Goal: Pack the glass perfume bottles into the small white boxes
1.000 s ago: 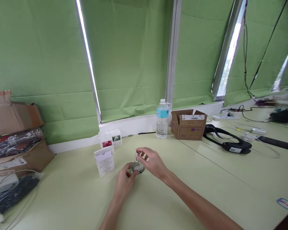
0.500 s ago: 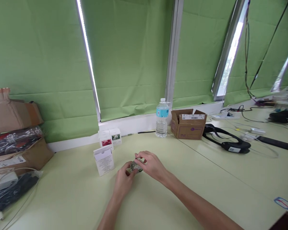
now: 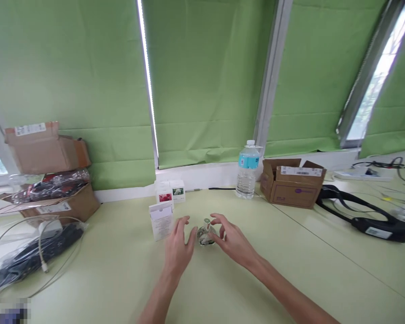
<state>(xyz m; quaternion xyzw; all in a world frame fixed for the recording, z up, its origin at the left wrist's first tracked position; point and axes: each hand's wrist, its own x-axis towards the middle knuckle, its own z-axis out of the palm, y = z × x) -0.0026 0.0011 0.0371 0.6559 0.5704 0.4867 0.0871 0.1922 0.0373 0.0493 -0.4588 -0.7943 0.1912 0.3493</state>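
A small round glass bottle with a shiny silver top (image 3: pixel 206 237), like a perfume bottle, stands upright on the pale table. My left hand (image 3: pixel 178 246) is just left of it, thumb and fingers apart, holding nothing. On the other side, my right hand (image 3: pixel 232 238) has its fingers spread; its thumb and fingertips are close to the bottle, and I cannot tell whether they touch it. Behind my left hand stands a white carton with its top flap up (image 3: pixel 161 221).
Small white boxes with flower pictures (image 3: pixel 177 191) stand by the wall. Farther right are a water bottle (image 3: pixel 246 175), an open cardboard box (image 3: pixel 295 189) and a black headset (image 3: pixel 374 225). Stacked boxes (image 3: pixel 59 204) and a bagged dark item with cables (image 3: pixel 37 252) lie left.
Both hands have come off the glass bottle and their fingers have spread. The bottle now stands upright with its silver top showing. The view has turned left.
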